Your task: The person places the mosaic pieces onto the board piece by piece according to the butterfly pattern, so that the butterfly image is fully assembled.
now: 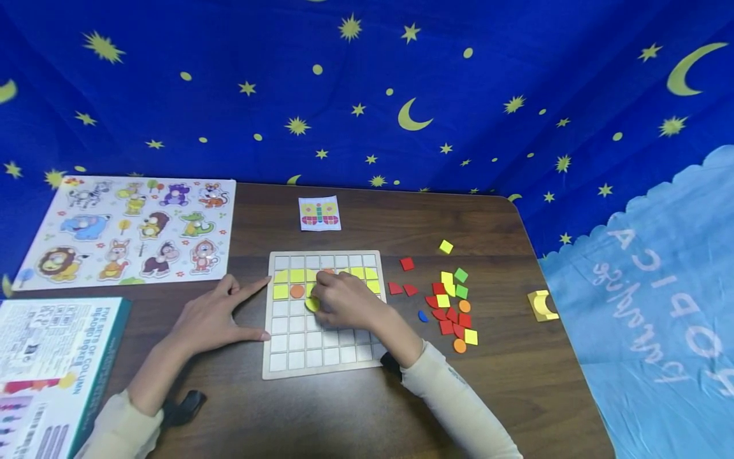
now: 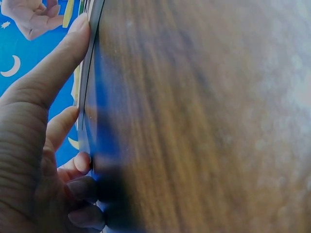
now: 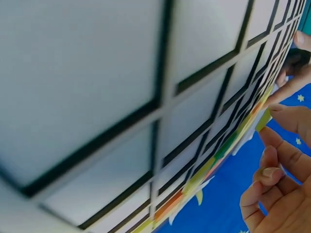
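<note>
A wooden grid board with white squares lies on the table. Yellow pieces and an orange disc fill part of its upper rows. My left hand touches the board's left edge with thumb and index finger spread straight; in the left wrist view the thumb lies along that edge. Over the middle of the board, my right hand pinches a yellow piece between thumb and index finger. The right wrist view shows this yellow piece edge-on, its full outline hidden.
Loose red, yellow, green, orange and blue pieces lie right of the board. A butterfly pattern card is behind it. An animal puzzle and a box occupy the left side. A yellow block sits at the right edge.
</note>
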`<state>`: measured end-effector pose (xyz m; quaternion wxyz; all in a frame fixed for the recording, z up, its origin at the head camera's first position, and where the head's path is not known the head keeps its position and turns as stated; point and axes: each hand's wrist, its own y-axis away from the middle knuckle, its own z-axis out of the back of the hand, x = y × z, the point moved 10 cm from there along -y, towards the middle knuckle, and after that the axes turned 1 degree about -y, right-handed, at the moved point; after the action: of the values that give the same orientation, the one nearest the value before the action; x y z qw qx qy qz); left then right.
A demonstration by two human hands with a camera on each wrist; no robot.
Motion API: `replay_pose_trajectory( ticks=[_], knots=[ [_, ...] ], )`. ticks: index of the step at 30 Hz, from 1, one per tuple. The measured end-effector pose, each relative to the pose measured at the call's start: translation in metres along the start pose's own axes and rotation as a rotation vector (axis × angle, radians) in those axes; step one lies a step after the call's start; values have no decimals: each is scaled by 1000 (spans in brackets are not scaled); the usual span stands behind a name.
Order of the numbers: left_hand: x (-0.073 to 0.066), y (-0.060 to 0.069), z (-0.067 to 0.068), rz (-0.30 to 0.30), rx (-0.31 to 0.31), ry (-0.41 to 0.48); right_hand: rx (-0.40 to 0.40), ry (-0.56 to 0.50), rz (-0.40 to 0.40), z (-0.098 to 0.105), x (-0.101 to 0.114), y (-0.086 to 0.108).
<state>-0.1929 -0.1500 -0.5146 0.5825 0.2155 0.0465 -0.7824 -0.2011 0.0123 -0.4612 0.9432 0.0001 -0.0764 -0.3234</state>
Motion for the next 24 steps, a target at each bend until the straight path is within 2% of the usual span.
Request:
replay_pose_trajectory(
  ticks=[18, 24],
  knots=[
    [-1, 0, -1, -19, -6, 7, 93, 6, 20, -8, 30, -35],
    [0, 0, 0, -22, -16, 7, 127, 43, 29, -16, 36, -43]
  ],
)
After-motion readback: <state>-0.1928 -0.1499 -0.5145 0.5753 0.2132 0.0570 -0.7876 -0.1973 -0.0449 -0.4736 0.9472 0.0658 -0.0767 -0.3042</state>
